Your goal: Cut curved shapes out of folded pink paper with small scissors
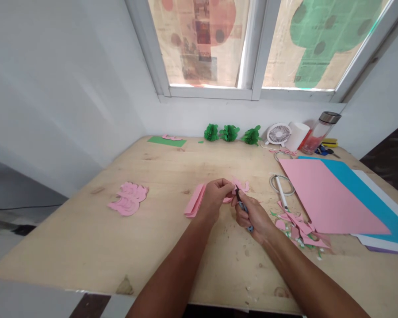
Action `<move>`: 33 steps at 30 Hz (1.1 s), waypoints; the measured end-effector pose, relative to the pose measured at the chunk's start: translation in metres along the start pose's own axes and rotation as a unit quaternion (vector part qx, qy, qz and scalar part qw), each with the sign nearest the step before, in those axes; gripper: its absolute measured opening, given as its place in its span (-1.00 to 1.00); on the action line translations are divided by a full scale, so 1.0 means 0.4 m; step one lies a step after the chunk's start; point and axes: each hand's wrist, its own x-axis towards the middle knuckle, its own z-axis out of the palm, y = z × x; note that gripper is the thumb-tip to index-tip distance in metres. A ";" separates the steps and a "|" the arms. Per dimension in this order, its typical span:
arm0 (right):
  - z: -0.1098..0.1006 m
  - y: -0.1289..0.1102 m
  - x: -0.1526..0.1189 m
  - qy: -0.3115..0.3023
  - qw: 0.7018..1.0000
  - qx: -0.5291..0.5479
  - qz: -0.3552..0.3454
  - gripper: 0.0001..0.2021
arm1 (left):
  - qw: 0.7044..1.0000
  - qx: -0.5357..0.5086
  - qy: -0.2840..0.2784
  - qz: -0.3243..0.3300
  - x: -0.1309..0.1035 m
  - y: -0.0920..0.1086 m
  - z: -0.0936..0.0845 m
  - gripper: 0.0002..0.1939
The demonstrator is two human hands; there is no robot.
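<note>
My right hand (254,216) is closed around a pair of scissors (241,205) with blue-grey handles and dark blades. The blades point up and left, toward my left hand (215,196). Pinched in my left fingers is a piece of pink paper, mostly hidden behind both hands. Beyond the fingertips lies a curved pink paper scrap (242,184). Folded pink paper (195,202) rests on the table just left of my left hand. Farther left sits a pile of scalloped pink paper cutouts (129,198).
Pink and green scraps (305,234) lie right of my hands, by a white pen (281,193) and large coloured sheets (334,194). Along the wall stand green paper ornaments (230,133), a small fan (278,134) and a bottle (320,132). Green paper (166,141) lies at back left.
</note>
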 end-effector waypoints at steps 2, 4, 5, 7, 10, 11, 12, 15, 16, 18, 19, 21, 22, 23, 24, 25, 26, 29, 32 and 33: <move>0.001 0.001 -0.001 0.002 1.000 0.000 -0.003 -0.65 | 1.000 0.001 0.002 -0.001 0.001 -0.004 -0.001 -0.88; 0.004 0.001 -0.003 0.003 1.000 -0.001 -0.004 -0.65 | 1.000 0.008 0.008 0.002 0.003 -0.008 -0.003 -0.87; 0.005 0.001 -0.003 0.004 1.000 -0.001 -0.004 -0.65 | 1.000 0.012 0.012 0.003 0.004 -0.010 -0.004 -0.87; 0.009 0.000 -0.004 0.010 1.000 -0.004 -0.003 -0.64 | 1.000 0.015 0.017 0.004 0.006 -0.012 -0.006 -0.86; 0.012 -0.001 -0.004 0.015 1.000 -0.005 -0.001 -0.65 | 1.000 0.018 0.021 0.004 0.008 -0.013 -0.007 -0.86; 0.012 -0.001 -0.004 0.015 1.000 -0.004 -0.001 -0.65 | 1.000 0.018 0.018 0.004 0.008 -0.013 -0.007 -0.86; 0.012 -0.001 -0.004 0.017 1.000 -0.004 -0.002 -0.65 | 1.000 0.019 0.014 0.005 0.007 -0.014 -0.007 -0.86; 0.011 -0.001 -0.004 0.020 1.000 -0.002 -0.003 -0.65 | 1.000 0.019 -0.002 0.007 0.006 -0.014 -0.008 -0.86; 0.011 -0.001 -0.004 0.021 1.000 -0.001 -0.003 -0.65 | 1.000 0.019 -0.005 0.007 0.006 -0.014 -0.007 -0.87; 0.010 -0.001 -0.005 0.019 1.000 0.004 -0.003 -0.65 | 1.000 0.017 -0.006 0.006 0.005 -0.013 -0.006 -0.88; 0.009 0.000 -0.005 0.017 1.000 0.007 -0.001 -0.65 | 1.000 0.016 -0.005 0.004 0.005 -0.012 -0.004 -0.88; 0.008 0.000 -0.004 0.015 1.000 0.010 0.002 -0.66 | 1.000 0.014 -0.001 0.003 0.005 -0.010 -0.001 -0.88; 0.008 0.000 -0.004 0.014 1.000 0.011 0.004 -0.66 | 1.000 0.013 0.002 0.002 0.005 -0.008 0.001 -0.88; 0.008 0.000 -0.004 0.015 1.000 0.011 0.004 -0.66 | 1.000 0.011 0.003 0.002 0.005 -0.007 0.003 -0.88; 0.008 0.000 -0.004 0.016 1.000 0.010 0.005 -0.65 | 1.000 0.009 0.004 0.001 0.005 -0.006 0.004 -0.88; 0.009 -0.001 -0.004 0.017 1.000 0.009 0.005 -0.65 | 1.000 0.007 0.005 0.000 0.006 -0.005 0.005 -0.88; 0.009 -0.001 -0.004 0.019 1.000 0.008 0.005 -0.65 | 1.000 0.005 0.007 -0.001 0.006 -0.005 0.006 -0.88; 0.012 -0.002 -0.007 0.020 1.000 0.005 0.005 -0.65 | 1.000 0.002 0.011 -0.007 0.007 -0.005 0.006 -0.87; 0.016 -0.003 -0.009 0.025 1.000 0.001 -0.001 -0.66 | 1.000 0.007 0.011 -0.006 0.007 -0.006 0.006 -0.89; 0.017 -0.004 -0.010 0.025 1.000 0.000 -0.003 -0.66 | 1.000 0.009 0.012 -0.004 0.006 -0.006 0.006 -0.90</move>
